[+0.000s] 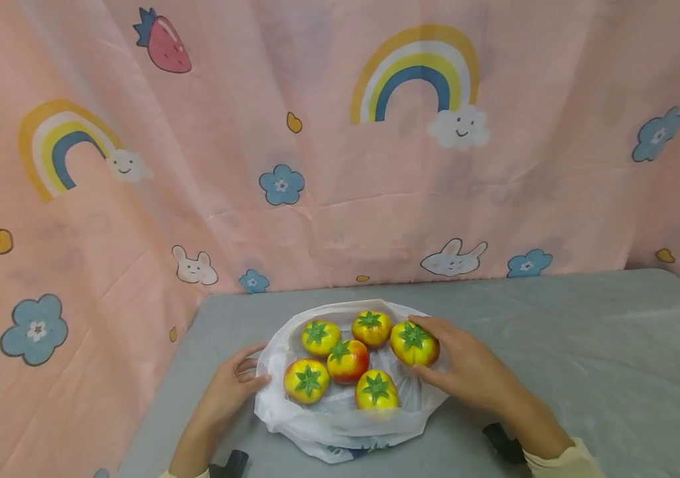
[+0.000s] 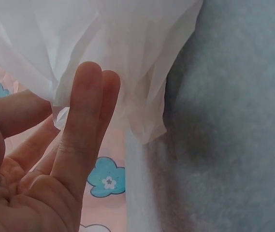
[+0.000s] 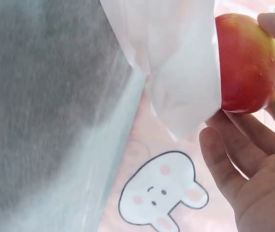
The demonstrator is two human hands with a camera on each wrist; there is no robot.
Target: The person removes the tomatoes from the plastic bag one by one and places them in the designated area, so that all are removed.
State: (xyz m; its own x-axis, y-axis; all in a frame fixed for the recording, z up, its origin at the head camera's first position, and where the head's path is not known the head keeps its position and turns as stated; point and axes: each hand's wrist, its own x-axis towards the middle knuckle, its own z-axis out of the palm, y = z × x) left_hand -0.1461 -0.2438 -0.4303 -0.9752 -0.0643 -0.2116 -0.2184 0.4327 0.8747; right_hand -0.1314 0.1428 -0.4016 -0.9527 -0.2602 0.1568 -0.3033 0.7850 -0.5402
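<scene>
My right hand (image 1: 477, 362) grips a yellow-and-red tomato (image 1: 414, 343) with a green star-shaped top, at the right side of a white plastic bag (image 1: 340, 435). In the right wrist view, the thumb and fingers are round the tomato (image 3: 248, 63), and the bag's edge covers part of its side. At the bag's left rim, my left hand (image 1: 229, 388) pinches the thin plastic between thumb and fingers, as the left wrist view shows with the bag (image 2: 132, 58) hanging past the fingertips. Several like tomatoes, one of them redder (image 1: 348, 362), lie inside the wide-mouthed bag.
The bag stands on a grey cloth-covered table (image 1: 554, 345). Behind and to the left hangs a pink curtain (image 1: 328, 239) printed with rainbows, flowers and rabbits. Dark wrist mounts (image 1: 503, 443) sit beneath both wrists.
</scene>
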